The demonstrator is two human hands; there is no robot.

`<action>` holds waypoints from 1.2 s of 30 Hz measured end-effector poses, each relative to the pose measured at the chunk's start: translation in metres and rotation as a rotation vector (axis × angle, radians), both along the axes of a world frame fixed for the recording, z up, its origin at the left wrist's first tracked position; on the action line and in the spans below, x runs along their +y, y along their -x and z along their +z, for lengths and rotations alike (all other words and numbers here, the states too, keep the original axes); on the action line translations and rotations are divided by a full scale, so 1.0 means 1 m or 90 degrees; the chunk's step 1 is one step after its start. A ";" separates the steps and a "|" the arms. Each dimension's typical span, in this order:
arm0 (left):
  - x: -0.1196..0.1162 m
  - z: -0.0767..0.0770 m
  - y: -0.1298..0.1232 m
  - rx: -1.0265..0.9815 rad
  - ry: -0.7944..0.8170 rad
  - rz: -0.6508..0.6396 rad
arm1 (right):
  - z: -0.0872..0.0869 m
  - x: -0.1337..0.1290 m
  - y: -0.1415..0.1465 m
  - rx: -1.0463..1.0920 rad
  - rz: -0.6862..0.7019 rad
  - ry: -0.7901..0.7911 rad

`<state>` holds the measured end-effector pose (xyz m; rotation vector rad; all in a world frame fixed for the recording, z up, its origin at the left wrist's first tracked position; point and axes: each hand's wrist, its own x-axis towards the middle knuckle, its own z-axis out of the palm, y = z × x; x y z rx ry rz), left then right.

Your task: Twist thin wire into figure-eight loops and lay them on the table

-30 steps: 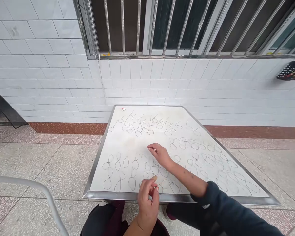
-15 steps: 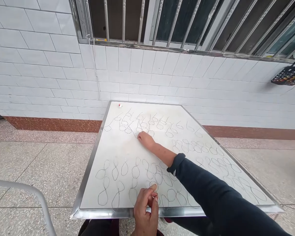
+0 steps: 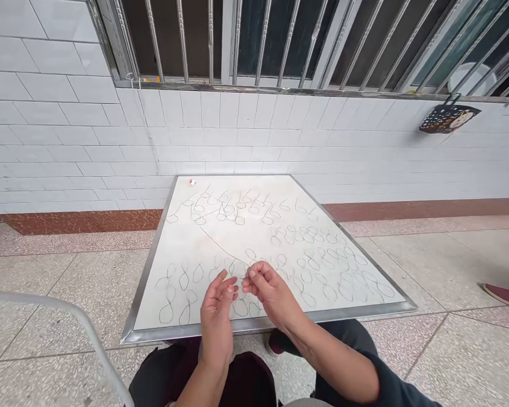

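My right hand (image 3: 265, 288) pinches a thin dark wire (image 3: 221, 247) between thumb and fingertips, above the near part of a white board table (image 3: 227, 240). The wire's straight tail runs from those fingertips up and to the left. Close beside it, my left hand (image 3: 218, 302) is half curled, palm turned inward, with its fingers apart; no object shows plainly in it. Around and beyond both hands lie many wire pieces bent into figure-eight loops (image 3: 166, 305). Other looped wires with straight tails (image 3: 257, 203) lie toward the far edge.
A small red-and-white item (image 3: 192, 182) sits in the table's far left corner. The metal rim (image 3: 322, 314) borders the tabletop. A grey curved tube (image 3: 78, 316) stands at left. Behind are a tiled wall (image 3: 237, 135), a barred window and a hanging dark bag (image 3: 447, 117).
My right hand has come back from the far loops to beside my left hand, bringing a wire. My left hand has shifted up and left, its fingers loosening. The view has turned right.
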<state>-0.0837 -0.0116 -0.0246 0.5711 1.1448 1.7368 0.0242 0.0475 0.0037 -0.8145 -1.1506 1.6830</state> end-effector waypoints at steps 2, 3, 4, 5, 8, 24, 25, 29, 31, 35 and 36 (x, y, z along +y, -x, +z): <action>-0.005 0.013 -0.008 -0.006 -0.018 -0.007 | 0.003 -0.023 -0.007 0.041 0.008 0.030; -0.008 0.017 -0.013 -0.005 -0.019 -0.003 | 0.005 -0.031 -0.011 0.052 0.017 0.039; -0.012 0.020 -0.017 -0.002 -0.018 0.004 | 0.006 -0.039 -0.015 0.058 0.028 0.044; -0.016 0.023 -0.020 0.005 -0.016 0.009 | 0.007 -0.045 -0.019 0.059 0.043 0.043; -0.029 0.029 -0.029 0.054 -0.021 0.009 | 0.010 -0.058 -0.035 0.025 0.090 -0.004; -0.068 0.049 -0.075 0.210 -0.052 -0.061 | 0.024 -0.090 -0.095 0.000 0.055 -0.128; -0.069 0.049 -0.076 0.196 -0.051 -0.061 | 0.024 -0.091 -0.096 0.002 0.056 -0.129; -0.072 0.051 -0.078 0.147 -0.047 -0.050 | 0.023 -0.093 -0.097 0.004 0.065 -0.127; -0.074 0.053 -0.078 0.134 -0.055 -0.044 | 0.022 -0.095 -0.096 0.001 0.071 -0.121; -0.078 0.055 -0.077 0.125 -0.070 -0.027 | 0.021 -0.099 -0.094 -0.003 0.078 -0.110; -0.079 0.055 -0.077 0.128 -0.072 -0.025 | 0.020 -0.100 -0.094 -0.002 0.081 -0.111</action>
